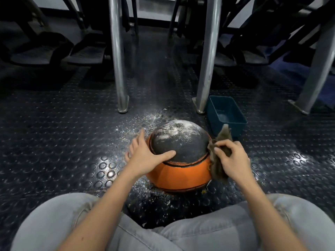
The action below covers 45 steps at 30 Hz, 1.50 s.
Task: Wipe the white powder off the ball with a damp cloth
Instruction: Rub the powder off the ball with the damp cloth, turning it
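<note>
Ball: an orange ball [183, 171] with a dark panel on top sits on the studded black floor [72, 133], just in front of the person's knees and between the two hands.
Powder: the white powder [174, 128] lies thickest on the far, upper part of the dark panel. The near part looks mostly clean, though in this light a thin film may be there unseen. More is scattered on the floor round the ball.
Left hand: the left hand [143, 154] rests on the ball's left side, fingers spread flat over the curve and thumb laid across the near part of the dark panel. It steadies the ball and grips nothing.
Right hand: the right hand [233, 158] has its fingers curled round a bunched brown cloth [216, 169]. One end hangs below the hand and a flap stands up above it.
Cloth to ball: the cloth is at the ball's right flank, by the seam where dark meets orange.
Key relation: the powder lies up, leftward and away from the cloth, over the crown. The left thumb stops short of it on the near side.
Next move, as a judgement: the cloth should sweep up over the top toward the far left, where the flat left palm can brace against rolling.
Nearby: a blue tub [233, 126] stands just beyond the right hand, beside a metal leg [206, 60].
</note>
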Each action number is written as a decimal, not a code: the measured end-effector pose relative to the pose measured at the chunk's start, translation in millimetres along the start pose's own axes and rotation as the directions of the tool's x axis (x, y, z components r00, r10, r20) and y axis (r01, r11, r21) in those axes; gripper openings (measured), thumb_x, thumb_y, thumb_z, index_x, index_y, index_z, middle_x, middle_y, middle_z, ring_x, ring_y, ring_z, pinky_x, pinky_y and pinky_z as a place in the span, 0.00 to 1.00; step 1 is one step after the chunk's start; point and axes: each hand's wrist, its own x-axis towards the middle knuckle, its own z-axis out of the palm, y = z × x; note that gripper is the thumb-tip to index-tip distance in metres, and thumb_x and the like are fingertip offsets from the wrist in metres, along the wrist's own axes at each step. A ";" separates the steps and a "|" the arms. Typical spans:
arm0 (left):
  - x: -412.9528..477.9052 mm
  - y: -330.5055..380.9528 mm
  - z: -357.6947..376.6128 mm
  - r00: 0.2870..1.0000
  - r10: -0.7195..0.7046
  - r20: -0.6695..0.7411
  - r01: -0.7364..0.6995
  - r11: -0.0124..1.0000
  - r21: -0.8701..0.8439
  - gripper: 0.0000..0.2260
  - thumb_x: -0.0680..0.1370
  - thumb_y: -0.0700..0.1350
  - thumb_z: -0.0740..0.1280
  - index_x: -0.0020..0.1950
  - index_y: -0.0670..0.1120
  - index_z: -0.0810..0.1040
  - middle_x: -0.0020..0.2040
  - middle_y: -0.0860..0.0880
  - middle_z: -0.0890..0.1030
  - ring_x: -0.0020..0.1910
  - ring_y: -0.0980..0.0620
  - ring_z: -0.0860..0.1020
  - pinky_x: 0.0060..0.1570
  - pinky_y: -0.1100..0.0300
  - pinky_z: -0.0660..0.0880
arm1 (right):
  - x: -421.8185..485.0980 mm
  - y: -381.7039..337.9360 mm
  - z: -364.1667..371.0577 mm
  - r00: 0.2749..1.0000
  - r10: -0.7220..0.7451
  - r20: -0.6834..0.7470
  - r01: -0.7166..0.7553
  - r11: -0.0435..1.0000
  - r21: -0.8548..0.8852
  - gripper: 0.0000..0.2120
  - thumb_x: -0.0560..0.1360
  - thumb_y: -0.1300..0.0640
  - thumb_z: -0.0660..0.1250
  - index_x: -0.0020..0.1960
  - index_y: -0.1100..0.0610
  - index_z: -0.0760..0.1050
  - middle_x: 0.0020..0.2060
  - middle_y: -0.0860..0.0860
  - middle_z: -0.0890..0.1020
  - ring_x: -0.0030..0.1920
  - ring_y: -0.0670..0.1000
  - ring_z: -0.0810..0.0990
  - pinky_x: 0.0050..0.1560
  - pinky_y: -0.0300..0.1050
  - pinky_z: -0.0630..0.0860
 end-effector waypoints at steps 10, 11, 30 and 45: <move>10.9 -4.4 13.5 0.999 0.022 0.030 -0.015 0.979 -0.205 0.59 0.49 0.76 0.67 0.75 0.55 0.55 0.72 0.54 0.58 0.73 0.48 0.58 0.71 0.40 0.57 | 2.8 -1.3 7.4 0.994 0.104 -0.018 -0.096 0.964 0.246 0.15 0.77 0.63 0.64 0.62 0.52 0.71 0.59 0.53 0.73 0.56 0.46 0.71 0.56 0.34 0.64; 9.9 -3.8 14.7 0.999 0.025 0.026 -0.019 0.974 -0.224 0.59 0.49 0.75 0.67 0.76 0.55 0.54 0.72 0.54 0.57 0.73 0.47 0.58 0.71 0.40 0.57 | 3.1 -2.6 8.8 0.992 0.122 -0.036 -0.105 0.944 0.313 0.19 0.76 0.63 0.64 0.66 0.53 0.68 0.61 0.50 0.73 0.58 0.44 0.71 0.58 0.35 0.64; 6.9 2.5 23.4 0.997 0.063 0.041 -0.056 0.988 -0.141 0.59 0.47 0.74 0.69 0.74 0.58 0.53 0.65 0.55 0.55 0.72 0.51 0.52 0.73 0.44 0.52 | -1.4 3.2 23.2 0.932 -0.319 -0.172 0.327 0.945 0.026 0.18 0.78 0.63 0.59 0.62 0.47 0.76 0.57 0.50 0.76 0.59 0.50 0.71 0.57 0.42 0.64; 2.6 1.2 12.4 0.995 0.053 0.084 -0.036 0.981 -0.188 0.57 0.52 0.69 0.74 0.75 0.53 0.53 0.67 0.53 0.56 0.73 0.48 0.54 0.73 0.46 0.54 | 15.2 8.9 17.9 0.973 -0.124 -0.194 0.142 0.986 0.086 0.19 0.77 0.69 0.57 0.61 0.54 0.77 0.57 0.54 0.77 0.59 0.55 0.73 0.55 0.31 0.62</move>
